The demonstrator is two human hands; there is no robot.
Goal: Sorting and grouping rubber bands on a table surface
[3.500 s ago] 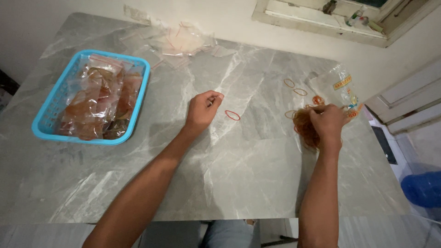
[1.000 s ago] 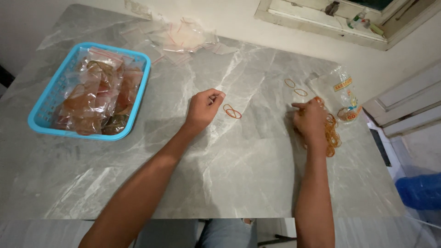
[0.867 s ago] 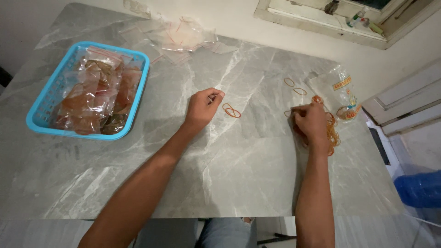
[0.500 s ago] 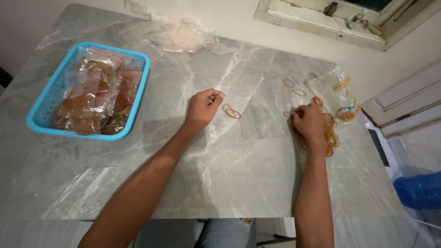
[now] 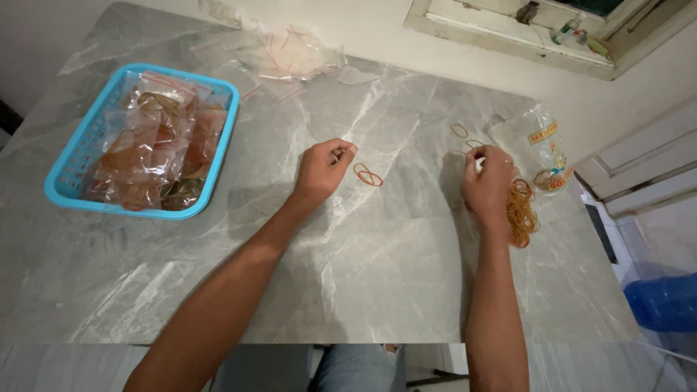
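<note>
The left hand (image 5: 324,168) rests on the grey marble tabletop (image 5: 363,276) with its fingers curled loosely together, gripping nothing that can be made out. Just to its right, almost at the fingertips, lie two orange rubber bands (image 5: 367,175), overlapping each other flat on the stone. The right hand (image 5: 488,183) rests well apart from the left, fingers bent and pinched together near the thumb; whether a band sits between them cannot be told. Touching its right edge is a heap of rubber bands (image 5: 521,212), and just beyond its fingertips lie a few loose bands (image 5: 460,131). Farther right lies a clear plastic bag (image 5: 544,145). Far to the left of the left hand stands a blue basket (image 5: 62,190) of filled clear packets (image 5: 149,149).
</note>
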